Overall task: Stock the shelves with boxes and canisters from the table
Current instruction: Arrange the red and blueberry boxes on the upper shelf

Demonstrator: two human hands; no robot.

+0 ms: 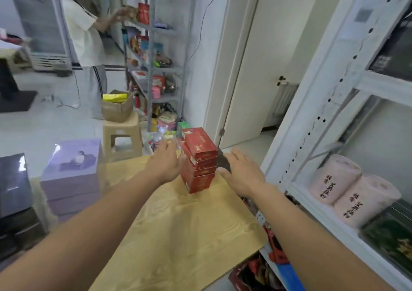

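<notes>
Red cardboard boxes point(199, 161) stand in an uneven stack of about five near the far edge of the pale wood-grain table point(178, 235), the upper ones skewed against the lower. The left hand point(167, 162) reaches in at the stack's left side with straight, slightly spread fingers, holding nothing; its fingertips seem to touch the boxes, though blur makes that unsure. The right hand point(243, 175) is likewise flat and spread, just beside the stack's right side and apart from it. To the right stands a white metal shelf unit point(312, 117), with two pale pink cylindrical canisters point(334, 178) lying on a lower shelf. Left of the table sit stacked lilac flat boxes point(71, 172). Farther back, another person in a white shirt point(85, 36) reaches into a grey metal rack point(153, 45) full of goods, near a beige plastic stool point(122, 134).
</notes>
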